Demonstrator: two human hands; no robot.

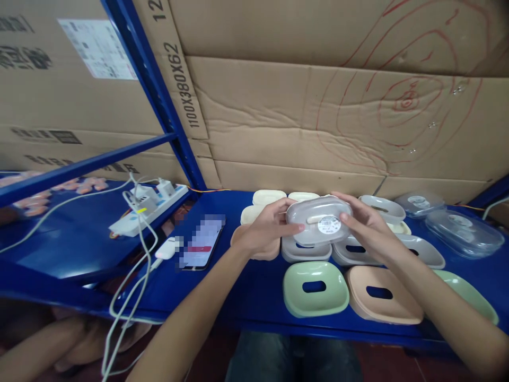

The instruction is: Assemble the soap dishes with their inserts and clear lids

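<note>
Head view: both hands' grip clamps grey lidded box (pixel 318 221); contents unclear; left hand (pixel 265 229), right hand (pixel 363 223).

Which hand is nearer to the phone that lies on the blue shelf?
The left hand. It grips the grey box just right of the phone; the right hand holds the box's far side, farther away.

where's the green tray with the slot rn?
Head view, lower centre: the green tray lies on the blue shelf, left of the peach tray, below the hands' grey dish.
</note>
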